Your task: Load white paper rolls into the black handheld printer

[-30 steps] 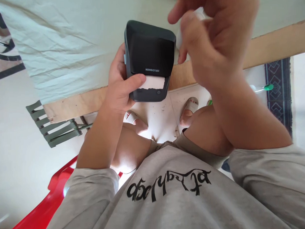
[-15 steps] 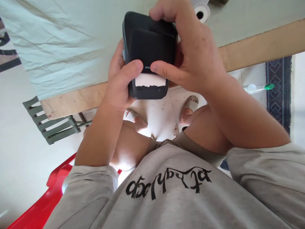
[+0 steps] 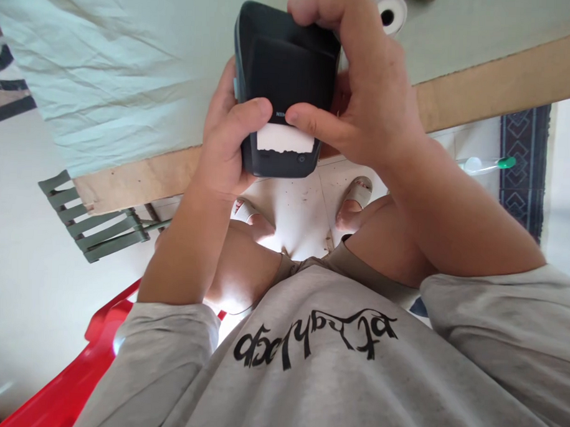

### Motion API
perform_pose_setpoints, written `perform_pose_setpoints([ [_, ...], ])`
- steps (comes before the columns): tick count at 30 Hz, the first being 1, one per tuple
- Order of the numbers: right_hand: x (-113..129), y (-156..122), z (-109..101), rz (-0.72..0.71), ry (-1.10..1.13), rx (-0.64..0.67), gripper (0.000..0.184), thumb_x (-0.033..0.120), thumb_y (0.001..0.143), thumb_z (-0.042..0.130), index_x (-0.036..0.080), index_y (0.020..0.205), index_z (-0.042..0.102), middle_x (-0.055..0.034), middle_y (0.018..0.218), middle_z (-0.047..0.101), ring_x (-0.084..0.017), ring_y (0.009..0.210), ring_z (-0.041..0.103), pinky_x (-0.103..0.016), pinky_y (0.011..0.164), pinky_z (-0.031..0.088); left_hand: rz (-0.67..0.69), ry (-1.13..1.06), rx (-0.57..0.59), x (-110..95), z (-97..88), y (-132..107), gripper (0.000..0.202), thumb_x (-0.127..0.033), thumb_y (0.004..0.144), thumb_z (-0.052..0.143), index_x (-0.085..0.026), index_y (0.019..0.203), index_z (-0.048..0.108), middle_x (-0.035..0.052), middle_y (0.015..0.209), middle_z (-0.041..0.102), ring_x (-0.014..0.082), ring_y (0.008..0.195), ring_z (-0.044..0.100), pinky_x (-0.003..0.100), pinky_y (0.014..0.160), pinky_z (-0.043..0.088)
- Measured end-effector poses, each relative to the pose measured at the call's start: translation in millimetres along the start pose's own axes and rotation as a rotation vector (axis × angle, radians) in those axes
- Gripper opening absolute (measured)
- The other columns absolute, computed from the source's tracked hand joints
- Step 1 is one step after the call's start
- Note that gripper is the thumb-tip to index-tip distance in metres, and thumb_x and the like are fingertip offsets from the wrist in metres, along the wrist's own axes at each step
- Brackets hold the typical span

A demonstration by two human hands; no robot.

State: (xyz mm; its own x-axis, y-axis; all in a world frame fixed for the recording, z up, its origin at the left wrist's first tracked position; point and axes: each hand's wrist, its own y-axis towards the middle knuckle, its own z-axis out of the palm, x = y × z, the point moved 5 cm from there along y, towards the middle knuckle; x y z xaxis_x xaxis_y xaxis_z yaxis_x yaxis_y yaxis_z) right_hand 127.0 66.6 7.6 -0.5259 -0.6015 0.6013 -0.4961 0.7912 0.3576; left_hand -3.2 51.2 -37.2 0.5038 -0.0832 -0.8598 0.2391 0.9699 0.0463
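A black label printer is held up over the table's near edge, with a white strip of label paper sticking out of its slot. My left hand grips its left side, thumb lying across the front by the paper. My right hand wraps the right side and top, thumb pressing the front just above the paper. Both hands are closed round the printer.
A table with a wrinkled pale cloth and bare wooden edge runs behind the printer. A white paper roll lies on it at the top. A red chair, a green slatted chair, a pen and a rug are below.
My right hand came down from the air and took hold of the printer's right side and top. The printer then rose slightly toward the table.
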Motion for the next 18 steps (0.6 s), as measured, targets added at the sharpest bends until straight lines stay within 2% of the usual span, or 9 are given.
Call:
perform_pose_setpoints([
  [4, -9.5, 3.0, 6.8, -0.124, 0.028, -0.043, 0.066, 0.060, 0.075, 0.039, 0.010, 0.117, 0.039, -0.0065, 0.117, 0.046, -0.010, 0.107, 0.047, -0.025, 0.095, 0.044, -0.022, -0.009, 0.058, -4.8, 3.5, -1.4, 0.025, -0.019, 0.075, 0.055, -0.023, 0.100, 0.053, 0.0061, 0.095, 0.063, 0.0298, 0.114, 0.051, 0.039, 0.083, 0.049],
  [7, -17.7, 4.2, 11.9, -0.170, 0.010, -0.050, 0.066, 0.060, 0.076, 0.040, 0.010, 0.119, 0.036, -0.0058, 0.120, 0.044, -0.008, 0.113, 0.044, -0.023, 0.101, 0.041, -0.013, -0.030, 0.003, -11.0, 9.1, -2.9, 0.018, -0.021, 0.085, 0.040, -0.019, 0.097, 0.054, 0.0049, 0.096, 0.062, 0.0265, 0.121, 0.045, 0.044, 0.099, 0.041],
  [11, -17.5, 2.7, 12.1, -0.164, -0.086, -0.024, 0.069, 0.063, 0.074, 0.041, 0.011, 0.119, 0.038, -0.0041, 0.117, 0.046, -0.007, 0.109, 0.045, -0.019, 0.098, 0.041, -0.113, -0.112, -0.021, -11.3, 17.5, -2.5, 0.046, -0.029, 0.094, 0.012, -0.014, 0.090, 0.055, 0.0073, 0.108, 0.061, 0.0244, 0.122, 0.044, 0.046, 0.105, 0.035],
  [15, -5.4, -3.8, -0.4, -0.059, -0.217, -0.044, 0.066, 0.064, 0.078, 0.029, 0.015, 0.118, 0.044, -0.0043, 0.111, 0.048, -0.012, 0.099, 0.048, -0.025, 0.083, 0.045, -0.172, -0.126, -0.062, -7.4, 14.7, -1.6, 0.049, -0.031, 0.095, 0.009, -0.014, 0.092, 0.055, 0.0062, 0.109, 0.063, 0.0223, 0.124, 0.043, 0.042, 0.108, 0.033],
  [18, 0.3, -7.1, -5.2, 0.002, -0.325, 0.006, 0.061, 0.058, 0.082, 0.020, 0.018, 0.120, 0.045, -0.0046, 0.112, 0.049, -0.014, 0.093, 0.051, -0.027, 0.069, 0.044, -0.183, -0.110, -0.076, -5.1, 11.9, -2.3, 0.047, -0.033, 0.095, 0.010, -0.017, 0.093, 0.055, 0.0045, 0.107, 0.064, 0.0216, 0.126, 0.040, 0.040, 0.110, 0.031],
])
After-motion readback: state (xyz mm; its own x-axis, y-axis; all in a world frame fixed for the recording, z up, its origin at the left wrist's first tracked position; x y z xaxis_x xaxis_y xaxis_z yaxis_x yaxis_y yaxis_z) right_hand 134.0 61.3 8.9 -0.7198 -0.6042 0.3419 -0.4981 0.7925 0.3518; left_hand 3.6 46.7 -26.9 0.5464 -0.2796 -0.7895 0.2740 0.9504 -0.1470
